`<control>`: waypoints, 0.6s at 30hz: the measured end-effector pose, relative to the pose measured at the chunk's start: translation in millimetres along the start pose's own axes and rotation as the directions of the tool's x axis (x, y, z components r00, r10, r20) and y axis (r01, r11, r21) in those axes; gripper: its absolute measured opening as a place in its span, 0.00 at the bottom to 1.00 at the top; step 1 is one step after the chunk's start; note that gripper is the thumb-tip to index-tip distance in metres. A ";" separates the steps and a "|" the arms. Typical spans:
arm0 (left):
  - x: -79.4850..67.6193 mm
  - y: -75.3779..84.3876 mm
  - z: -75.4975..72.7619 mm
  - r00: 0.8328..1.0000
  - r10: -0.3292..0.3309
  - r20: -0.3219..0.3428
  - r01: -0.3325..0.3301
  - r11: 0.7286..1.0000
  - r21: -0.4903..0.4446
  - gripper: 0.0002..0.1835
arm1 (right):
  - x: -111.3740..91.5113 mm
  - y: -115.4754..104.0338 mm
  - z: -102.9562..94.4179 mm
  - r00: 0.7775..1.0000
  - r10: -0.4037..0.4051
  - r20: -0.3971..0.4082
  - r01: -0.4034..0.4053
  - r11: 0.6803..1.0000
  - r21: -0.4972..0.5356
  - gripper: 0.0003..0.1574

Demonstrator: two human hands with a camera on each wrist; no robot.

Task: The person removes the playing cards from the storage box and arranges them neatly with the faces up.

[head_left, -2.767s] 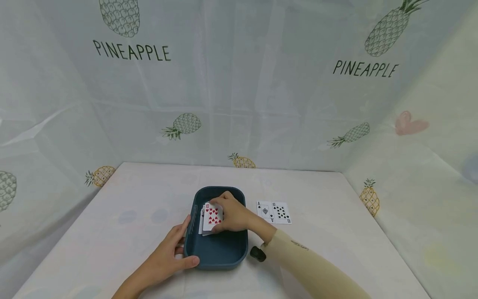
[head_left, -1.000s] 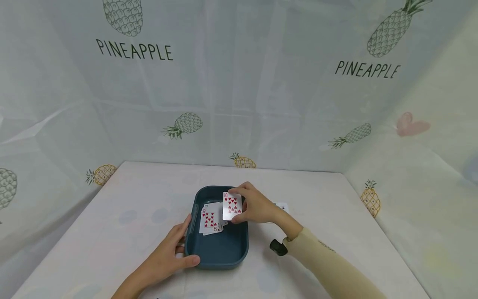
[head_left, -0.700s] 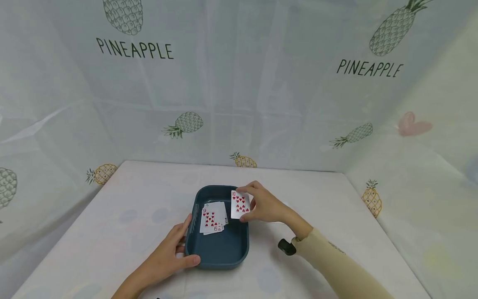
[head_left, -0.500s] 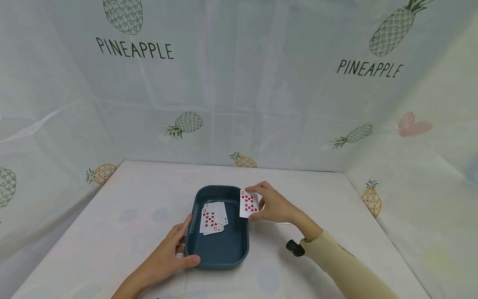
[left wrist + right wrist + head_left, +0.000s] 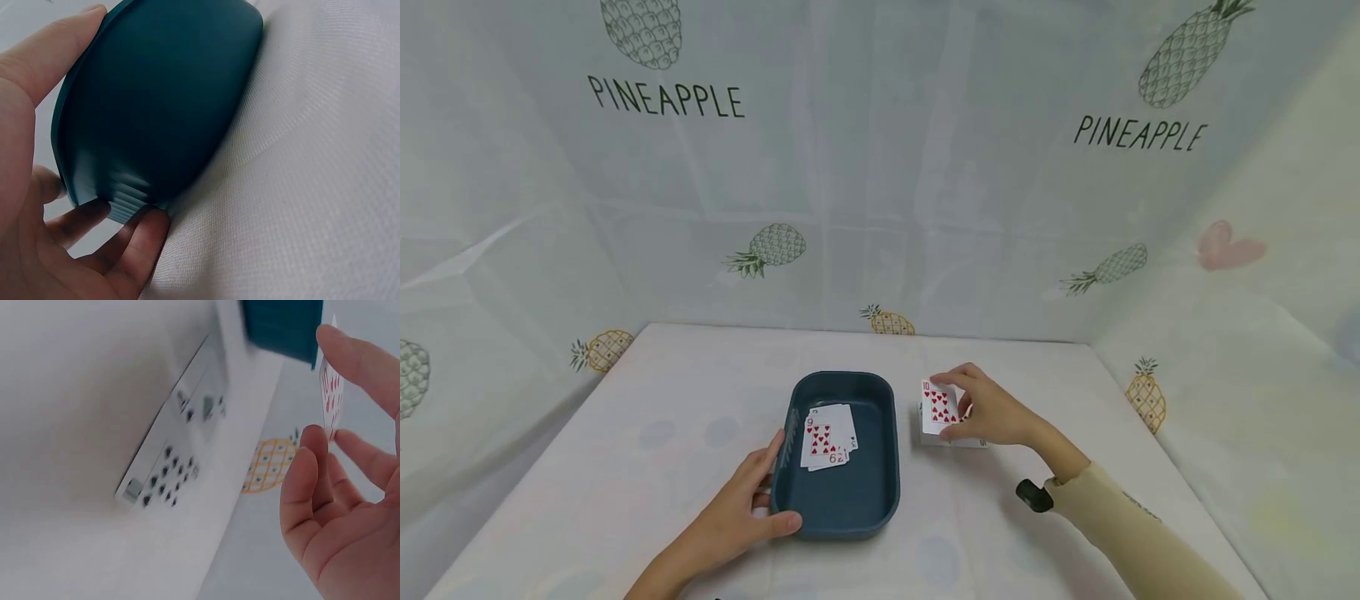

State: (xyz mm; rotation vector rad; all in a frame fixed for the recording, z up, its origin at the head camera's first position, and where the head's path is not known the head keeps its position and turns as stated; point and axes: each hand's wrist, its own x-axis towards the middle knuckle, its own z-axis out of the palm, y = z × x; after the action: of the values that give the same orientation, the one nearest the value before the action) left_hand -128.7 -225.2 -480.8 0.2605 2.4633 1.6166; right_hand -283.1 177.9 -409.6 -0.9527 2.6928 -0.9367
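Left hand: the left wall of the tray is gripped by the left hand (image 5: 745,504), thumb laid on the rim at the near-left corner, fingers bent against the outer side.
Blue tray (image 5: 842,508): set on the white tabletop (image 5: 1000,558), long axis running near to far.
Tray cards: a loose overlapping stack is seen in the tray's left half, topped by the nine of hearts (image 5: 817,440), face up.
Ten of hearts (image 5: 937,408): held up right of the tray, apart from its rim; long axis near to far, face toward the head view.
Black-pip pair (image 5: 165,469): laid flat on the tabletop, side by side; partly hidden from above by card and hand. Gap seen between held card and pair in the right wrist view. Overlap: cannot be told.
Right hand (image 5: 992,410): the ten is pinched at its edges, thumb near, finger far; the pair is closest to this hand, the left being well apart, across the tray.
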 end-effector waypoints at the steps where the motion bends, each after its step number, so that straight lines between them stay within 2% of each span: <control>1: -0.1 -0.2 -0.2 1.000 0.002 0.000 -0.002 1.000 -0.002 0.59 | -1.9 4.0 -1.9 1.000 -0.002 0.003 0.002 1.000 -0.009 0.55; 6: 0.3 0.1 -0.4 1.000 0.001 -0.005 -0.001 1.000 0.007 0.59 | -14.0 28.6 -11.0 1.000 0.018 0.000 -0.018 0.999 -0.046 0.55; 12: 1.0 1.1 -0.4 1.000 -0.012 -0.016 0.012 0.999 0.042 0.59 | -29.6 55.9 -17.7 0.996 0.082 -0.021 -0.083 0.996 -0.036 0.55; 18: 0.7 0.6 -0.1 1.000 0.003 -0.006 -0.003 1.000 0.027 0.59 | -39.5 76.5 -22.4 0.993 0.120 -0.011 -0.120 0.992 -0.039 0.57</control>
State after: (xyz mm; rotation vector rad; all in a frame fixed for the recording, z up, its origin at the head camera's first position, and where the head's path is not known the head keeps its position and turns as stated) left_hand -129.3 -224.8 -480.2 0.2633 2.4918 1.5883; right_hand -299.1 259.8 -440.6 -0.7853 2.7496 -0.8694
